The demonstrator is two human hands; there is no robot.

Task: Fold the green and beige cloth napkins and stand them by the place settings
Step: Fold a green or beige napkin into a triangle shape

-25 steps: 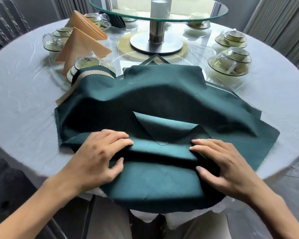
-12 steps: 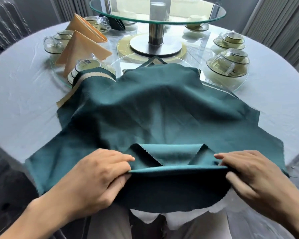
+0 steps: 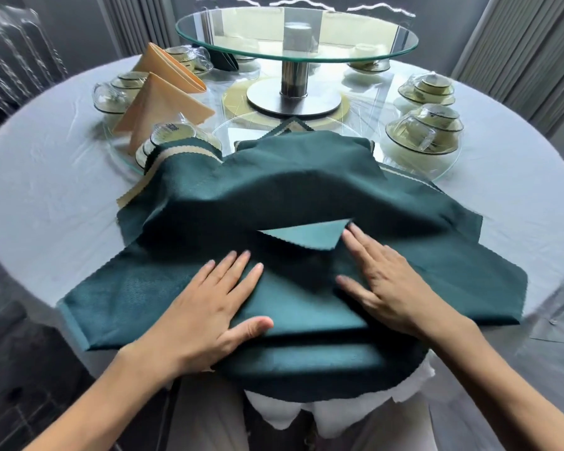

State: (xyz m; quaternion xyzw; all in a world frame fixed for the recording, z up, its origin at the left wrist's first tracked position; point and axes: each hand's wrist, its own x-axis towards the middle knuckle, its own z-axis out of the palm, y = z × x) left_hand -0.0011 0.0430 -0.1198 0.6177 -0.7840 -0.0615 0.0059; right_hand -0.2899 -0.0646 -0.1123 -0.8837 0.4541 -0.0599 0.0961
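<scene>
A large dark green napkin (image 3: 293,196) lies spread over the near half of the round table, partly folded, with a lighter triangular corner (image 3: 310,234) showing at its middle. My left hand (image 3: 205,307) lies flat on the folded near part, fingers spread, thumb at the fold's edge. My right hand (image 3: 385,278) presses flat beside it, fingertips touching the triangle's right tip. Beige napkin edges (image 3: 183,153) peek out from under the green cloth. Two folded beige napkins (image 3: 158,104) stand upright at the far left by the place settings.
A glass turntable on a steel post (image 3: 295,43) stands at the table's middle. Stacked glass cups and bowls sit at far left (image 3: 118,92) and far right (image 3: 427,131). The white tablecloth (image 3: 46,196) shows on both sides. The green cloth overhangs the near edge.
Both hands let go of the pinched fold and now lie flat on the cloth. They slid forward over the fold, and the triangular corner sits farther from me.
</scene>
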